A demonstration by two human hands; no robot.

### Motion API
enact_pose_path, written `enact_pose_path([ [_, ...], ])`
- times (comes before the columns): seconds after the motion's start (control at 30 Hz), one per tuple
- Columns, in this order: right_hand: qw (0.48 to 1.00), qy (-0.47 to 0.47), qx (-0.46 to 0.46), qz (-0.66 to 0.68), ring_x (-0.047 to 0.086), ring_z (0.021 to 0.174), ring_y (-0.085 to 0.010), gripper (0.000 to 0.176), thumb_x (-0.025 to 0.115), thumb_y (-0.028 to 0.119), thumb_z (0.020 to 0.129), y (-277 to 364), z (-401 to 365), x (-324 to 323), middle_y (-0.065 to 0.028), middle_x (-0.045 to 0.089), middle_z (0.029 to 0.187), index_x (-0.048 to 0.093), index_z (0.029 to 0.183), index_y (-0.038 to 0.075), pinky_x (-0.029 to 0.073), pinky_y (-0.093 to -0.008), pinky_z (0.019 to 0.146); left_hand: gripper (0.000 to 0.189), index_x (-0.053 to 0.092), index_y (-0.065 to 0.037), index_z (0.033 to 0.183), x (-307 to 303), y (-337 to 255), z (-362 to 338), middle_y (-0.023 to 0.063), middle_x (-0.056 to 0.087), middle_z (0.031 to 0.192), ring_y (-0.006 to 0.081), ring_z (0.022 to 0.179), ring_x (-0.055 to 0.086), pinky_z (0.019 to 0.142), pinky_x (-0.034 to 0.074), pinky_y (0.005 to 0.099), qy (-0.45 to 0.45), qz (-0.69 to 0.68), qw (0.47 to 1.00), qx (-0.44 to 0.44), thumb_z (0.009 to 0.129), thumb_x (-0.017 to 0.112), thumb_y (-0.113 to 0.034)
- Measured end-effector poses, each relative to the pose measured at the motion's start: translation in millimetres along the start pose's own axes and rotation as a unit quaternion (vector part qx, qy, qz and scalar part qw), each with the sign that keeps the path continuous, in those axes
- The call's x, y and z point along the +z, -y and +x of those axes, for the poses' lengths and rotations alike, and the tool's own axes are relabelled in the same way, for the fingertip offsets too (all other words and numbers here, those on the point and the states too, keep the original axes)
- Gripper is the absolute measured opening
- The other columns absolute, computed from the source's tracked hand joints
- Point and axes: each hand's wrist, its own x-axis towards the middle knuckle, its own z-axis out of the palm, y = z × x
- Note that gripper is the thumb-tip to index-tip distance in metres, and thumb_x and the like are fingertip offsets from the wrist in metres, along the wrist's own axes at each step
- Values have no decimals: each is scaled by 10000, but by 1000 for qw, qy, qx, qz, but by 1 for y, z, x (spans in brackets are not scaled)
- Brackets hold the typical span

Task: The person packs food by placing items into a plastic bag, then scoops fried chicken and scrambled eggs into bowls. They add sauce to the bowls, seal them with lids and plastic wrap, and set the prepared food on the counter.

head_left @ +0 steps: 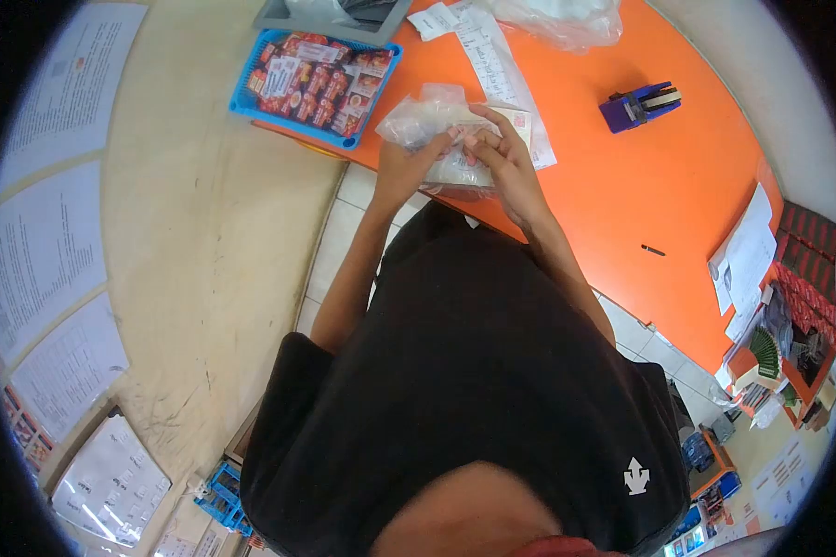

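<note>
Through the head view, the only one I had, I watched two bare hands meet over a packet in clear plastic [450, 168], just past twelve o'clock, at the near edge of the orange desk [604, 200]. The left hand [407, 168] came in from its seven o'clock side, thumb and fingers pinching the film near the middle, though the plastic hid some fingertips. The right hand [505, 156], from four o'clock, pinched close beside it, its index finger arched outward.

I judged the packet light, with a loose, slippery wrap that would crumple and might tear under a hard pull; whether its contents were stiff or fragile I could not tell. The best hold seemed a gathered fold of film on top, or the packet's two sides for lifting.

From the packet, a blue basket [352, 142] of red packs [322, 88] stood toward ten o'clock, a paper strip [482, 58] lay toward twelve, a tape dispenser [630, 110] sat between two and three, and a pen [653, 250] lay near four.
</note>
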Motion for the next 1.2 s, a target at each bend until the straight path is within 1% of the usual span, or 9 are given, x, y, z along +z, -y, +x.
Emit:
enact_pose_path([
  [0.07, 1000, 0, 5, -9, 478, 732, -90, 444, 533, 30, 869, 1, 0, 0, -10, 512, 737, 369, 1280, 1, 383, -225, 743, 170, 602, 4, 870, 4, -3, 0, 40, 625, 777, 95, 682, 589, 593, 470, 243, -40, -16, 999, 28, 786, 687, -117],
  [0.27, 1000, 2, 7, -14, 479, 730, -93, 439, 525, 17, 862, 3, 3, 1, -13, 513, 732, 378, 1275, 8, 379, -229, 736, 289, 545, -2, 1015, 0, -1, 1, 70, 615, 910, 122, 784, 605, 666, 516, 252, -10, -7, 1000, 19, 799, 681, -136],
  [0.7, 999, -19, 22, -27, 504, 733, -96, 370, 543, 26, 853, 3, 8, 1, -39, 552, 761, 428, 1200, -31, 403, -226, 726, 201, 590, 10, 944, -5, 6, -1, 47, 617, 827, 124, 759, 591, 670, 475, 266, 1, 31, 999, 42, 802, 666, -111],
  [0.77, 998, -2, 27, -54, 512, 720, -93, 322, 555, 25, 845, 5, 9, 0, -38, 558, 764, 470, 1150, -32, 414, -227, 698, 206, 577, 33, 953, -9, 3, 0, 49, 615, 823, 159, 751, 584, 705, 475, 297, 20, 212, 954, 210, 794, 653, -74],
  [0.9, 990, -42, 19, -133, 536, 688, -88, 140, 595, 55, 841, 2, 11, -7, -32, 572, 796, 566, 962, -10, 438, -229, 625, 249, 598, -8, 1004, -6, -6, -14, 90, 631, 879, 266, 775, 603, 718, 471, 318, 20, 272, 951, 146, 782, 636, -114],
  [1.0, 983, -144, -84, -73, 544, 716, -87, 102, 604, 97, 860, -4, 7, 1, -33, 578, 849, 560, 895, 12, 442, -229, 627, 226, 603, -13, 988, 16, -5, -17, 74, 610, 843, 238, 725, 566, 688, 451, 313, -129, 221, 921, 293, 807, 620, -149],
  [1.07, 981, -160, -71, -83, 548, 747, -96, 86, 598, 89, 856, -5, 3, -2, -40, 584, 879, 569, 885, 13, 443, -241, 623, 179, 602, -23, 941, 27, -2, -24, 56, 578, 773, 196, 671, 527, 638, 426, 301, -113, -146, 983, -22, 808, 631, -140],
  [1.13, 978, -177, -60, -92, 551, 778, -105, 72, 592, 81, 852, -8, -3, -6, -47, 590, 909, 578, 876, 14, 444, -253, 620, 178, 579, -7, 946, 12, 15, -21, 43, 571, 776, 155, 694, 522, 641, 430, 268, -78, -142, 987, -7, 814, 640, -111],
  [1.2, 946, -234, -173, -146, 542, 819, -112, 114, 584, 131, 881, -9, -8, -7, -50, 581, 908, 570, 862, 20, 444, -257, 657, 184, 557, 9, 950, 11, 18, -17, 29, 564, 778, 114, 716, 517, 643, 434, 235, -43, -136, 990, 10, 820, 650, -82],
])
